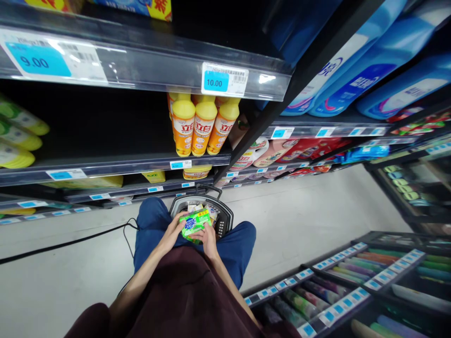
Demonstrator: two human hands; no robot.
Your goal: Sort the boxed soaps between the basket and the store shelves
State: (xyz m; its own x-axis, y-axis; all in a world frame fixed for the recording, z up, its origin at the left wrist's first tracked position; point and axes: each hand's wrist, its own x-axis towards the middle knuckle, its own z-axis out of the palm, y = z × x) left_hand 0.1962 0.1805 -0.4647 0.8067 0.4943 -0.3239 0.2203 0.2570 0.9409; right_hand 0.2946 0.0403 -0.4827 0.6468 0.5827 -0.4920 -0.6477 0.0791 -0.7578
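Observation:
Between my two hands is a green packet of laundry soap with blue-and-white lettering and a yellow strip at its top. My left hand grips its left end. The right edge is held by my right hand, its thumb lying over the front. Right behind and below the packet stands a dark shopping basket, between my knees, with several small packages inside. The packet hides part of the basket's contents.
Ahead, a shelf holds yellow-orange bottles and, at far left, green-yellow bottles. Large blue bottles stand at upper right. Another low rack lies to the right across the pale floor. A black cable runs at left.

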